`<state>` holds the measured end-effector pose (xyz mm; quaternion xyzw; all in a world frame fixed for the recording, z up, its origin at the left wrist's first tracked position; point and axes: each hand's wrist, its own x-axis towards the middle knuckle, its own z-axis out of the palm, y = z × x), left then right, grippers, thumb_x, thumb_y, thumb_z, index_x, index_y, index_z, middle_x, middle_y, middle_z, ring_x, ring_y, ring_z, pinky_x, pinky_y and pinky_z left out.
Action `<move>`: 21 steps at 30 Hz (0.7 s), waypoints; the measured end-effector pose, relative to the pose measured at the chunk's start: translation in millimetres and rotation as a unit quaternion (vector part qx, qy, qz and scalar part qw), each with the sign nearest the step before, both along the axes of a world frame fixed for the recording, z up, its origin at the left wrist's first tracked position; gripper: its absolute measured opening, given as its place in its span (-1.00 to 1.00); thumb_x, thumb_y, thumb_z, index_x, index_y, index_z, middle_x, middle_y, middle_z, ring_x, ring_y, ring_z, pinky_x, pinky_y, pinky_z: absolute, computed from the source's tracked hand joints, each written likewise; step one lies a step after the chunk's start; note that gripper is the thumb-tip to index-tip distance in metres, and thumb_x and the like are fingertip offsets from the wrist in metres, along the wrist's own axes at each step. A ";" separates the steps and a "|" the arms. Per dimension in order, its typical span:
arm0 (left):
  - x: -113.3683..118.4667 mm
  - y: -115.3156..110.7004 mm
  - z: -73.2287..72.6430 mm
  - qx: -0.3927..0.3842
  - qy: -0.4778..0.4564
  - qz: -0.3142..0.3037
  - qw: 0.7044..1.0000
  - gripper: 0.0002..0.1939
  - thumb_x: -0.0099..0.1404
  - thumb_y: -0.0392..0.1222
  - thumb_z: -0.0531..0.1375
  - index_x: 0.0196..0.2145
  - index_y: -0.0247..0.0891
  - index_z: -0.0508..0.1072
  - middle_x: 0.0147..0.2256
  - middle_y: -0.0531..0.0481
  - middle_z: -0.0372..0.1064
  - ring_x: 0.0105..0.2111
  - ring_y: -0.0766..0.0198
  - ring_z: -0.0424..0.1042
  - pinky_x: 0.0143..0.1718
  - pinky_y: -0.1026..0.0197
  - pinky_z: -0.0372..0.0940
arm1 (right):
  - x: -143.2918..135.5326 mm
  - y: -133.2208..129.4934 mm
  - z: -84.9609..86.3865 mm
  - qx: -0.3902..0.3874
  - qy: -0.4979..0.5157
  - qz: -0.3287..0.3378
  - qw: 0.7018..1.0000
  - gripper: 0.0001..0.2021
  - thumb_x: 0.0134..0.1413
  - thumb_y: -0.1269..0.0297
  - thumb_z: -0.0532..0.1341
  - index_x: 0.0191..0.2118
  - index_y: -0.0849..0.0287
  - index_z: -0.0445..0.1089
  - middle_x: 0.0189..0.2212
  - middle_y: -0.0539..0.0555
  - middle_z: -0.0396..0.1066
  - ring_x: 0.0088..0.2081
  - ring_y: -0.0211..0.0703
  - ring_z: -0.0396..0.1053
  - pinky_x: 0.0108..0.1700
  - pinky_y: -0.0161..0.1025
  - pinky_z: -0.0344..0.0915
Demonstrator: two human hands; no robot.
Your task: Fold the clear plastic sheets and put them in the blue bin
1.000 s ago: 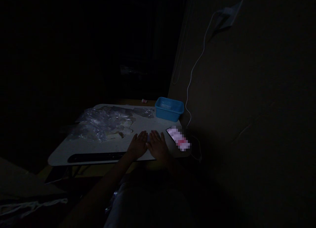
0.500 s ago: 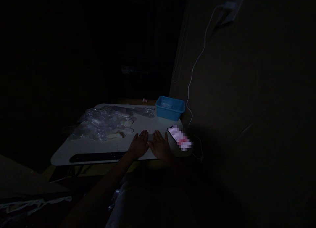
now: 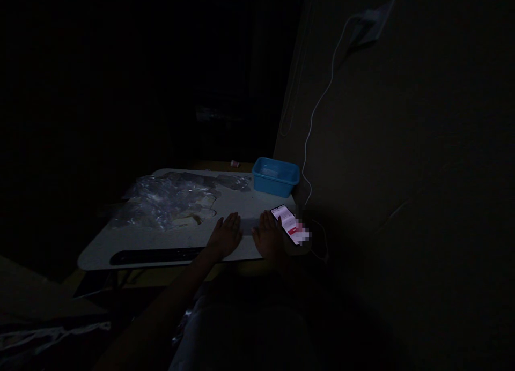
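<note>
In dim light, my left hand (image 3: 226, 236) lies palm down near the front edge of the white table (image 3: 231, 199), its fingers stretched out and holding nothing. My right hand (image 3: 269, 237) is beside it, also flat and open, with its fingers close to a lit phone (image 3: 286, 221). Between the two hands a thin, greyish flat piece (image 3: 250, 226) shows on the tabletop; what it is I cannot make out. Crumpled clear plastic (image 3: 161, 199) covers the left part of the table.
A blue basin (image 3: 276, 186) stands at the table's back right corner. Behind the table is a small pinkish cup (image 3: 235, 164). A white cable (image 3: 311, 121) runs down the right wall from a socket (image 3: 372, 25). A dark slot (image 3: 156, 256) lines the front edge.
My right hand has moved right, away from my left hand and up to the phone, opening a gap between them. My left hand has hardly moved. The view has shifted slightly.
</note>
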<state>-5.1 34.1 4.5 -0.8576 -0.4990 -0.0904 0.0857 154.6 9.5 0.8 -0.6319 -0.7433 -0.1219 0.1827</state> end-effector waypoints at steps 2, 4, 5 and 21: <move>-0.2 0.1 0.2 -0.005 -0.006 0.001 1.000 -0.49 0.27 -0.18 -0.19 0.13 -0.44 0.11 0.16 -0.27 -0.01 0.16 0.10 -0.01 0.10 -0.05 -0.05 | -5.1 0.1 1.4 0.001 -0.013 0.045 0.999 -0.45 0.19 0.08 -0.17 0.15 0.40 0.05 0.18 0.27 -0.01 0.22 0.00 -0.16 0.19 0.05 -0.32; -0.6 0.3 0.6 -0.016 -0.007 0.001 1.000 -0.48 0.26 -0.19 -0.17 0.13 -0.44 0.10 0.17 -0.27 -0.03 0.17 0.10 -0.02 0.10 -0.06 -0.05 | -11.6 0.5 3.1 -0.003 -0.018 0.086 0.996 -0.45 0.19 0.07 -0.18 0.16 0.35 0.03 0.19 0.22 -0.03 0.23 -0.03 -0.18 0.20 0.04 -0.31; -0.9 0.5 0.7 -0.022 -0.005 0.000 1.000 -0.48 0.25 -0.19 -0.16 0.14 -0.43 0.10 0.17 -0.26 -0.04 0.17 0.10 -0.03 0.10 -0.06 -0.06 | -14.8 0.8 3.9 -0.005 -0.018 0.101 0.995 -0.46 0.20 0.07 -0.18 0.17 0.33 0.03 0.19 0.20 -0.03 0.23 -0.03 -0.19 0.20 0.05 -0.31; -1.6 -0.6 1.9 -0.020 0.006 0.000 1.000 -0.49 0.26 -0.18 -0.16 0.14 -0.42 0.09 0.17 -0.25 -0.05 0.17 0.10 -0.04 0.11 -0.04 -0.07 | -11.8 0.3 3.3 -0.028 -0.011 0.066 0.997 -0.43 0.20 0.04 -0.23 0.12 0.36 0.12 0.15 0.28 0.04 0.22 -0.01 -0.14 0.17 0.16 -0.30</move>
